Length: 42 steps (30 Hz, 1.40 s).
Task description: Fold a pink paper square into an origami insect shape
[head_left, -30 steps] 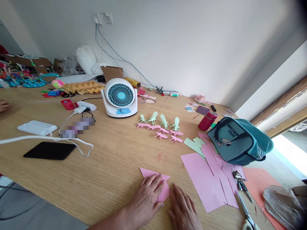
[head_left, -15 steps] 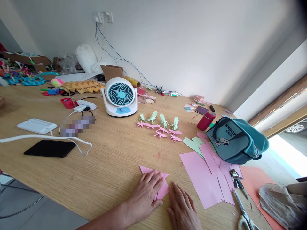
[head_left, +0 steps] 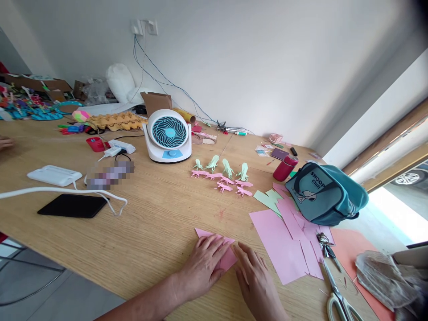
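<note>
A folded pink sheet of paper (head_left: 228, 258) lies on the wooden table in front of me, with a pointed corner at its upper left. My left hand (head_left: 207, 258) rests flat across it, fingers stretched out and pressing it down. At the right corner of the paper is my right hand (head_left: 256, 278), its fingers bent and drawn together with the tips on the edge. The thumb's exact grip is partly hidden. Beyond my hands stand several pink folded paper insects (head_left: 223, 186) and several light green ones (head_left: 228, 168).
To the right are loose pink sheets (head_left: 279, 245), keys (head_left: 325, 240), scissors (head_left: 337, 290), a teal bag (head_left: 329, 194) and a red flask (head_left: 285, 167). A white fan (head_left: 169, 136) stands behind. A black phone (head_left: 72, 206) and white cable lie left. Another person's hand (head_left: 5, 142) shows far left.
My right hand has moved up and slightly left to the paper's right corner, its fingers now bent instead of flat. My left hand stays on the paper. The view has shifted slightly.
</note>
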### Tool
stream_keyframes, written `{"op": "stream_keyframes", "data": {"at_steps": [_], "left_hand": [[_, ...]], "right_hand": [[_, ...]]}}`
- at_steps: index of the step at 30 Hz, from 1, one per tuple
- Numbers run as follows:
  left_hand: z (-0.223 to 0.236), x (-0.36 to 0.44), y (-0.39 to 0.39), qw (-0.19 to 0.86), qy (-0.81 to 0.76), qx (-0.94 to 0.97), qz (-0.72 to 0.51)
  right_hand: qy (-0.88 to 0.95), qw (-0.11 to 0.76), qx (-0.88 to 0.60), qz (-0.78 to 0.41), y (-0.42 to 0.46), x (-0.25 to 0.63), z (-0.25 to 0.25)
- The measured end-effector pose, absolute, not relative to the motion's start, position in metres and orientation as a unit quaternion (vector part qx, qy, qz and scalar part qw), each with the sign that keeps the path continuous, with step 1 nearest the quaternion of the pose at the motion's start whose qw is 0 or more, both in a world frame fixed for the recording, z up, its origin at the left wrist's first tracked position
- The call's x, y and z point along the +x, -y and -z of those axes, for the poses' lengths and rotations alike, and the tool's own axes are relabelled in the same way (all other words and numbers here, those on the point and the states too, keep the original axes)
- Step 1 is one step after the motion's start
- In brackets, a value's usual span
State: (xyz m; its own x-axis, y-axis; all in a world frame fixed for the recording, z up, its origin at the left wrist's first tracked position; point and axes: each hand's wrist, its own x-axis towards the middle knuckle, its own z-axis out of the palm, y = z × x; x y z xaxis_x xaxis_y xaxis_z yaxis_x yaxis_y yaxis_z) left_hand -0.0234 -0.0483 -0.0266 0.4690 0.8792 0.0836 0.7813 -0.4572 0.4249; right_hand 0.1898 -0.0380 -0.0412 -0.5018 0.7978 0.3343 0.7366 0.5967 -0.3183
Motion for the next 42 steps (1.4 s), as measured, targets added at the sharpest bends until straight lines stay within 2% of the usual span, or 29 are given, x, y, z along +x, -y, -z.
{"op": "stream_keyframes", "data": {"at_steps": [6,10,15,25,32,35,37,40,42], "left_hand": [[0.037,-0.027,0.050,0.177,-0.486,0.835,-0.187],[0.040,-0.029,0.052,0.180,-0.501,0.822,-0.202],[0.041,-0.031,0.052,0.178,-0.507,0.821,-0.190],[0.044,-0.034,0.054,0.161,-0.499,0.827,-0.202],[0.042,-0.030,0.049,0.179,-0.579,0.732,-0.313],[0.038,-0.027,0.041,0.259,-0.605,0.641,-0.395],[0.034,-0.026,0.032,0.378,-0.574,0.582,-0.435],[0.029,-0.023,0.018,0.578,-0.443,0.534,-0.430],[0.025,-0.021,0.009,0.632,-0.410,0.504,-0.423]], "right_hand": [[0.850,0.205,-0.464,-0.144,0.008,0.162,0.022],[0.849,0.186,-0.475,-0.134,0.001,0.150,0.020],[0.825,0.208,-0.504,-0.149,-0.002,0.147,0.023],[0.751,0.224,-0.518,-0.343,-0.013,0.167,0.024],[0.674,0.276,-0.477,-0.492,-0.016,0.174,0.022],[0.640,0.308,-0.460,-0.533,-0.017,0.173,0.022],[0.618,0.335,-0.451,-0.550,-0.017,0.171,0.022],[0.587,0.372,-0.447,-0.563,-0.017,0.170,0.024],[0.570,0.390,-0.448,-0.567,-0.016,0.169,0.025]]}}
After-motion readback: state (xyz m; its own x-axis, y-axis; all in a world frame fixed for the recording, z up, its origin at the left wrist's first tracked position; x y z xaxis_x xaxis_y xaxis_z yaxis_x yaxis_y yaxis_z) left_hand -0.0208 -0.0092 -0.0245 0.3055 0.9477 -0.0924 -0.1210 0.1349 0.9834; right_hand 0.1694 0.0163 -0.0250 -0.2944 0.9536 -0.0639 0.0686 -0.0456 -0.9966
